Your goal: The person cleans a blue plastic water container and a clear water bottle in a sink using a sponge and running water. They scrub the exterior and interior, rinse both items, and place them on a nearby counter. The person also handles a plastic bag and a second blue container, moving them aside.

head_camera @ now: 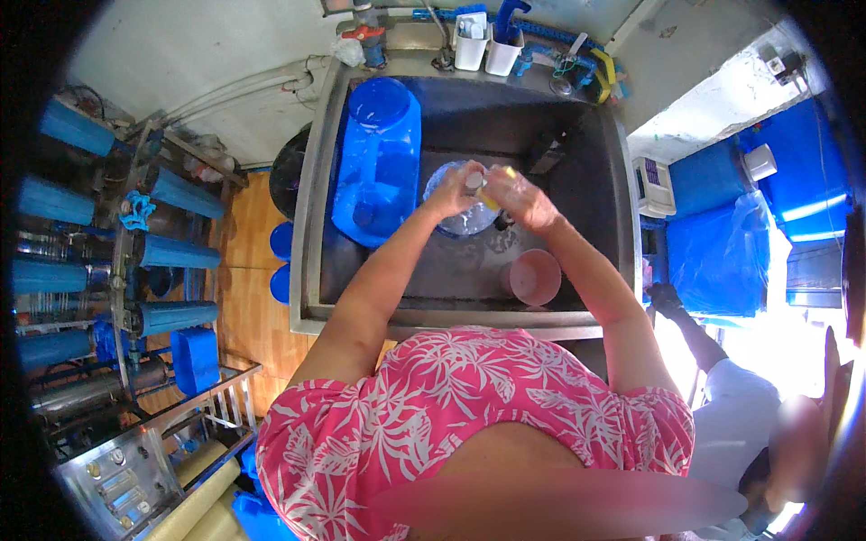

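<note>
Above a round tub of sudsy water [467,222] in the metal sink [467,284], both my hands are close together. My left hand [452,193] grips a small whitish round piece [475,181], perhaps a cap. In my wet right hand [529,203] is a yellow sponge [488,199], held up against or very near that piece; the fingers hide part of it. A large blue plastic water jug [377,159] lies along the sink's left side. Nearer my body, to the right, stands a pink plastic cup [536,277].
White holders [504,57] with brushes stand on the back ledge beside a tap pipe [443,40]. Blue filter housings [179,253] line a rack at left. At right, another person [734,412] is close to the sink, near blue containers [717,257].
</note>
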The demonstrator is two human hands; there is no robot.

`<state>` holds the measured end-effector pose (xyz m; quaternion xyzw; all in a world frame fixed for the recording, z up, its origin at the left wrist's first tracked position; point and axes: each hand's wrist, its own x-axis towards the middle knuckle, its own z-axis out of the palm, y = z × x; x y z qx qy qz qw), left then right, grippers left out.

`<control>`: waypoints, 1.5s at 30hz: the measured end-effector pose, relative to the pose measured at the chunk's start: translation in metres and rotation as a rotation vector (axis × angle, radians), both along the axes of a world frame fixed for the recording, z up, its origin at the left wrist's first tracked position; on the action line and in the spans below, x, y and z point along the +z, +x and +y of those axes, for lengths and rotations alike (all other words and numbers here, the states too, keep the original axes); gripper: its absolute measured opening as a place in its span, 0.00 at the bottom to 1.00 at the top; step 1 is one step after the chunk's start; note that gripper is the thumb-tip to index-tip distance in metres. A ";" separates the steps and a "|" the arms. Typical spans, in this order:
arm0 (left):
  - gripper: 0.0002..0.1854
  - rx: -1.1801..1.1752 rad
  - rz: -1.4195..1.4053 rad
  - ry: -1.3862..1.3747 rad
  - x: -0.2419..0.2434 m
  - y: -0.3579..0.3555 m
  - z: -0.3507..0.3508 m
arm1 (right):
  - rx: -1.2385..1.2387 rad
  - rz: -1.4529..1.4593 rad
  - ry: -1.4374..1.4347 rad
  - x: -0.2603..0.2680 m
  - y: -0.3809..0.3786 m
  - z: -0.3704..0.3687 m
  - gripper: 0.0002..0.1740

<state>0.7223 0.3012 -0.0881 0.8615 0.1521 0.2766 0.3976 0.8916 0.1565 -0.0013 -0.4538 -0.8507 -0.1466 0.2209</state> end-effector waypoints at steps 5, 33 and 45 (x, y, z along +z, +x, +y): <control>0.38 -0.192 0.063 -0.176 0.019 -0.014 0.012 | -0.717 0.379 -0.190 -0.006 0.053 -0.011 0.27; 0.32 0.566 0.588 0.122 0.143 -0.013 0.319 | -0.618 -0.095 -0.603 0.038 -0.084 0.050 0.19; 0.50 0.267 0.283 -0.259 0.080 -0.012 0.078 | -0.812 0.080 -0.582 0.020 -0.026 0.103 0.22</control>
